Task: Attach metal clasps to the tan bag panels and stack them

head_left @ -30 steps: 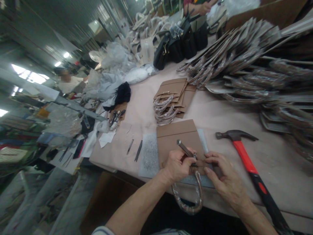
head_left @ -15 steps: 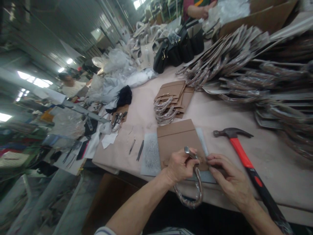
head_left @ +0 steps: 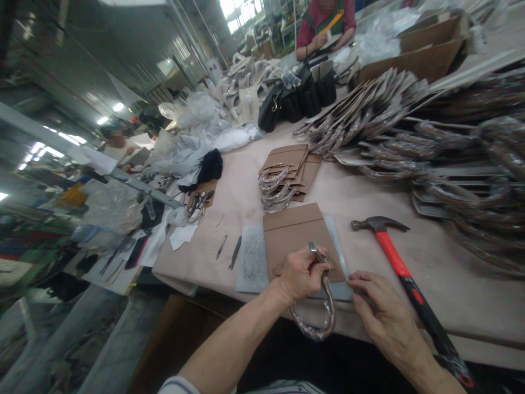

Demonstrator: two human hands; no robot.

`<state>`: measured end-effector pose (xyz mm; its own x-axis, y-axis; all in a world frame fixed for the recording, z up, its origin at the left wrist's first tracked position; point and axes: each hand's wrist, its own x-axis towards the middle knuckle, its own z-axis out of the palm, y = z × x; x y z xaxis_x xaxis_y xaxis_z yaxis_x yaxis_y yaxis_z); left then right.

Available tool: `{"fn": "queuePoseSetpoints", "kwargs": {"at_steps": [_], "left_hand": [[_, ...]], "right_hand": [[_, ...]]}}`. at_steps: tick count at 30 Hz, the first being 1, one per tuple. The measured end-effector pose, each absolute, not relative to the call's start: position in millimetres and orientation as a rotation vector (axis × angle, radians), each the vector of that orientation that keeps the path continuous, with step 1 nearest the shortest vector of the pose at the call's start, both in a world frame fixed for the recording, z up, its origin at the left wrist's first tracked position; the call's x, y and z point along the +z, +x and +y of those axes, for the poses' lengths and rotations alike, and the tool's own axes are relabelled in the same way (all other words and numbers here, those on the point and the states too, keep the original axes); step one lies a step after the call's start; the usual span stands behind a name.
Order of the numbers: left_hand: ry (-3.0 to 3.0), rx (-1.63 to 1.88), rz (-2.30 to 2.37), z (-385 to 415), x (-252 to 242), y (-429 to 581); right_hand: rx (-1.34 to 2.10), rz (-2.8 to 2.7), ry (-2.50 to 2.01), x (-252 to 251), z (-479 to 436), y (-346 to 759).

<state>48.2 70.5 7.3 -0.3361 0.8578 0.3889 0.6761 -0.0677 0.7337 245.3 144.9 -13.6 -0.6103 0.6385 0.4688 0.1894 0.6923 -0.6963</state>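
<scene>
In the head view, the brown panel (head_left: pixel 293 232) lay flat on a pale sheet (head_left: pixel 251 265) near the wearer's edge of the bench (head_left: pixel 344 219), its near and far edges running roughly across the wearer's front. The left hand (head_left: pixel 304 272) was over the panel's near part. Its grip was closed, thumb against fingers, around a short metal tool (head_left: pixel 315 250). The tool's long axis was tilted, its visible end standing above the panel and leaning away from the wearer; fingers hid the other end, so whether it touched the panel could not be told. A film-wrapped handle (head_left: pixel 329 317) looped from beneath the left hand past the panel's near edge, toward the wearer; its join to the panel was hidden.

The right hand (head_left: pixel 381 306) was just beside the panel's near right corner. Its grip was loosely curled and part open, with no object visible between thumb and fingers; contact with the sheet's edge could not be made out.

The left hand was thus the nearer to the tool and the handle, the right to the hammer (head_left: pixel 394 254). That lay right of the panel, head at the far end, its shaft slanting toward the wearer and outward. Beyond the panel sat a pile of similar pieces (head_left: pixel 285 158); left of it lay two slim tools (head_left: pixel 235 253).
</scene>
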Motion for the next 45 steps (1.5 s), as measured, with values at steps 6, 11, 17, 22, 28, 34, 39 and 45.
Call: {"fn": "queuePoseSetpoints", "kwargs": {"at_steps": [6, 11, 17, 22, 28, 34, 39, 45], "left_hand": [[1.669, 1.379, 2.034, 71.9, 6.8, 50.9], [1.661, 1.419, 1.985, 73.2, 5.8, 50.5], [1.574, 1.362, 1.990, 72.8, 9.2, 49.5], [1.420, 1.384, 2.010, 74.8, 11.4, 47.5], [1.297, 1.383, 1.996, 77.8, 12.7, 44.2], [1.268, 1.405, 1.974, 77.8, 11.4, 44.2], [1.248, 1.383, 1.993, 77.8, 10.8, 43.9], [1.222, 1.381, 1.966, 78.3, 15.5, 43.1]], "right_hand": [[0.361, -2.217, -0.780, -13.0, 160.0, 261.7], [0.023, -2.347, -1.014, -10.3, 184.6, 287.4], [0.026, -2.428, -0.807, -6.6, 167.7, 275.0], [0.252, -2.552, -0.527, 0.6, 142.8, 243.5], [0.332, -2.644, -0.494, 3.0, 148.0, 227.3], [0.471, -2.651, -0.488, -7.9, 166.2, 225.2], [0.552, -2.592, -0.445, -16.6, 169.3, 228.1], [0.562, -2.623, -0.435, -15.6, 168.6, 228.8]]}}
